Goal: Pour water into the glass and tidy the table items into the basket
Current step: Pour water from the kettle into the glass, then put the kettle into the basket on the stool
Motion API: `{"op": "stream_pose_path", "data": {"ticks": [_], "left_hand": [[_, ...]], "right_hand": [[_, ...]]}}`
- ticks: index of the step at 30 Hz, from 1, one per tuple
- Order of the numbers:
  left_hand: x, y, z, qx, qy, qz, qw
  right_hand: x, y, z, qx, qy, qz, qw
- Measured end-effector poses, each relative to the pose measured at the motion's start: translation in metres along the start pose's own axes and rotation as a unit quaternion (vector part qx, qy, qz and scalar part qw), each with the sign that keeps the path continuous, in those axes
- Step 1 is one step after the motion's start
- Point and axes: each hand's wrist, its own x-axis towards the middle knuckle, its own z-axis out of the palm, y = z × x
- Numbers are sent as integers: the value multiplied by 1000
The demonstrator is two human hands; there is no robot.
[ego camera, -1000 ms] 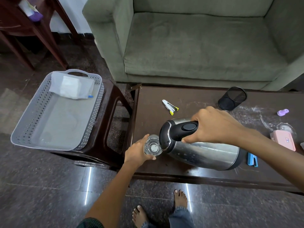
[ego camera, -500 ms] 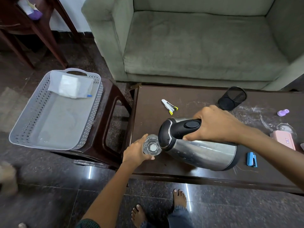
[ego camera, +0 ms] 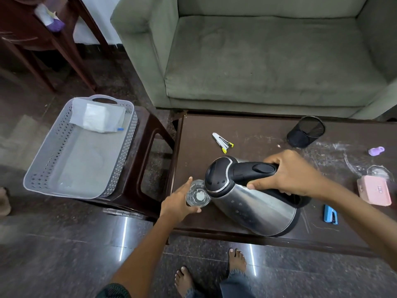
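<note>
Kettle point(ego camera: 253, 203) tilts spout-first over the glass point(ego camera: 197, 195), gripped by its black handle in the right hand point(ego camera: 287, 173). The left hand point(ego camera: 177, 203) wraps the glass at the table's point(ego camera: 247, 130) near left corner. The basket point(ego camera: 81, 160) sits on a stool point(ego camera: 148, 151) left of the table, holding a white pouch point(ego camera: 97, 117). On the table lie 2 staplers point(ego camera: 222, 142), a mesh cup point(ego camera: 306, 131) and a pink box point(ego camera: 373, 190).
</note>
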Motion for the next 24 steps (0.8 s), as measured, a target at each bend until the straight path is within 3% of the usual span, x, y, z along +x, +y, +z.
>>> {"op": "stream_pose_path", "data": {"ticks": [5, 8, 11, 14, 17, 21, 24], "left_hand": [[-22, 17, -16, -17, 19, -77, 997], [-39, 36, -39, -136, 93, -123, 979], [-63, 67, -76, -349, 144, -130, 917], [-84, 95, -112, -514, 85, -127, 844], [-90, 103, -133, -551, 57, -126, 823], [-84, 88, -168, -595, 104, -122, 787], [-82, 61, -198, -595, 136, -115, 784]], "right_hand": [[-10, 4, -10, 44, 17, 8, 999], [-22, -1, -23, 80, 33, 13, 996], [-34, -15, -31, 118, 57, 8, 991], [-41, -35, -37, 161, 73, 6, 984], [-38, -60, -40, 188, 65, -10, 980], [-23, -98, -35, 232, 51, -21, 971], [-1, -127, -21, 243, 27, -32, 969]]}}
